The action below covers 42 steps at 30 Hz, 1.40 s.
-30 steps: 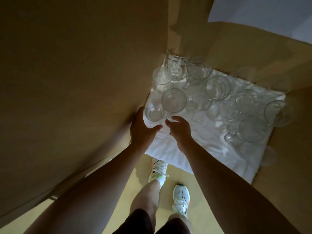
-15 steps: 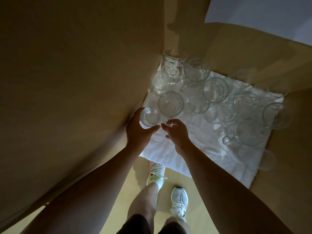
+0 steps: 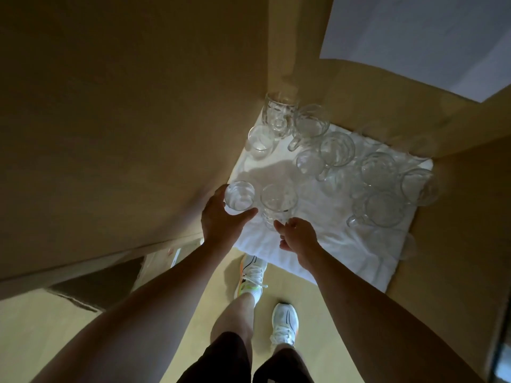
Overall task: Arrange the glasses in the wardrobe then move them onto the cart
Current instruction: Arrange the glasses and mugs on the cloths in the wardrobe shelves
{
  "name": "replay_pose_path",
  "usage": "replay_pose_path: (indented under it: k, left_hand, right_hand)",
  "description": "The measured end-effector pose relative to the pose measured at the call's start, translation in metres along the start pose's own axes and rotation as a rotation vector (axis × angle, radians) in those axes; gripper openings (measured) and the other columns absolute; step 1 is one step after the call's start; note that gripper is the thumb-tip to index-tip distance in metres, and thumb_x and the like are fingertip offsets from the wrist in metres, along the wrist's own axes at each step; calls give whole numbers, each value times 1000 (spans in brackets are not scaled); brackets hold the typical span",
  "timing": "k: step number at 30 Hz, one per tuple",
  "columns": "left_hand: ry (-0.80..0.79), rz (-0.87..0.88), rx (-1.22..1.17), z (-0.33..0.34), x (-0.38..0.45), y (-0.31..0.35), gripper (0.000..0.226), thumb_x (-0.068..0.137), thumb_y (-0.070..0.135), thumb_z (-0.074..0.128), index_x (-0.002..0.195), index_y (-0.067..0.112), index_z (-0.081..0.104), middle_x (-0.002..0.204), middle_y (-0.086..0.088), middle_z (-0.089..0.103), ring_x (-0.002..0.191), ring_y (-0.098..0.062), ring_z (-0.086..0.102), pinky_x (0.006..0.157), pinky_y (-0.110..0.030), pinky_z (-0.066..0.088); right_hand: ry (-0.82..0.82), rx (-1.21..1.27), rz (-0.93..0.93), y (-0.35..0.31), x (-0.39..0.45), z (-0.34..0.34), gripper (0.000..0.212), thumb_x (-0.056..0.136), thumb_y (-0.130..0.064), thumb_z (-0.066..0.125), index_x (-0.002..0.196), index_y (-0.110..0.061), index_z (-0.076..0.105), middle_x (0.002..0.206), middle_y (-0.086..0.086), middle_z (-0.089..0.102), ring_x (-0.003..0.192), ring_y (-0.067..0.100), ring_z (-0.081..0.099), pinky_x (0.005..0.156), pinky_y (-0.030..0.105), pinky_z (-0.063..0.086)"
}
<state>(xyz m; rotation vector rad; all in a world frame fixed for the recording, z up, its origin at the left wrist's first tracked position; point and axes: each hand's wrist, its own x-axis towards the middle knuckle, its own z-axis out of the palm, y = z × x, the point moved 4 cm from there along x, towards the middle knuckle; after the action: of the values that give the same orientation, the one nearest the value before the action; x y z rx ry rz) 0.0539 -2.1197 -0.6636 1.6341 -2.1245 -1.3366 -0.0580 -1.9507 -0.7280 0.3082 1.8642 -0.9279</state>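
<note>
Over the white cloth (image 3: 326, 244), left hand (image 3: 221, 222) grips a small glass (image 3: 239, 196); right hand (image 3: 297, 236) (fingers curled) pinches a taller glass (image 3: 278, 201).

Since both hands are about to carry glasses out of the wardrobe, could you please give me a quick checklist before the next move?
1. Left hand wraps the small glass: ok.
2. Right hand holds the taller glass: ok, low on its side.
3. Both glasses upright: ok.
4. Held glasses apart from the mugs behind: ok.
5. White cloth free of the glasses: cannot tell.
6. Cart within reach: cannot tell, not in view.
</note>
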Motion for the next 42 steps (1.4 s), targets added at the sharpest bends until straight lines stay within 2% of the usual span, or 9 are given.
replay_pose_path:
  k: [8,12,17,24,27,32,36,39,42]
  left_hand:
    - [33,77,-21,-36,-45,40,73,59,41,95,123,31,62,109,9,70,100,-17,65,89,-39,54]
    - [73,146,-54,-62,-72,69,68,56,51,90,114,34,62,103,16,67,97,-15,64,81,-30,50]
    - [91,180,-121,-98,-102,113,83,57,59,88,130,34,57,123,6,63,112,-18,61,96,-36,51]
    - [144,331,-228,-153,-151,187,82,66,50,90,136,28,55,131,2,63,120,-21,58,100,-41,49]
    - [179,386,-262,-177,-179,213,70,64,51,88,123,28,59,118,6,64,109,-19,61,93,-39,51]
    - [259,492,-325,-220,-221,250,62,61,62,84,112,37,57,105,22,63,101,-8,61,79,-26,47]
    - [257,551,-389,-253,-247,282,75,53,74,82,115,41,58,114,22,65,110,-5,61,91,-27,50]
    - [245,615,-437,-277,-263,307,85,49,76,82,121,37,60,118,19,65,114,-6,61,98,-30,50]
    - [238,698,-450,-300,-281,333,83,52,72,84,121,33,62,115,16,67,110,-9,63,99,-37,53]
  right_hand:
    - [43,-3,-27,-2,-70,-30,30,89,-32,78,81,-11,58,79,10,61,69,22,62,79,45,63]
    - [96,9,-107,-22,-113,-50,29,88,-31,78,78,-10,60,73,11,62,59,20,63,74,46,64]
    - [158,-9,-231,-53,-171,-69,36,84,-23,83,66,-12,54,56,4,57,43,13,56,75,46,64]
    - [239,35,-422,-105,-257,-102,27,85,-21,83,75,-10,59,77,11,65,47,12,61,68,44,64]
    - [236,69,-527,-123,-294,-112,24,86,-21,81,83,-17,58,83,11,64,55,18,62,68,40,62]
    - [289,119,-626,-153,-354,-127,33,87,-23,81,72,-18,52,82,8,61,53,18,57,71,45,63]
    - [350,91,-741,-177,-406,-139,47,87,-29,80,66,-19,39,71,10,61,57,29,64,69,47,62]
    - [386,55,-812,-193,-444,-150,51,86,-31,81,64,-20,36,58,4,57,52,27,63,76,52,60]
    - [357,145,-868,-203,-474,-161,48,86,-24,82,68,-19,37,56,1,51,43,23,57,71,51,61]
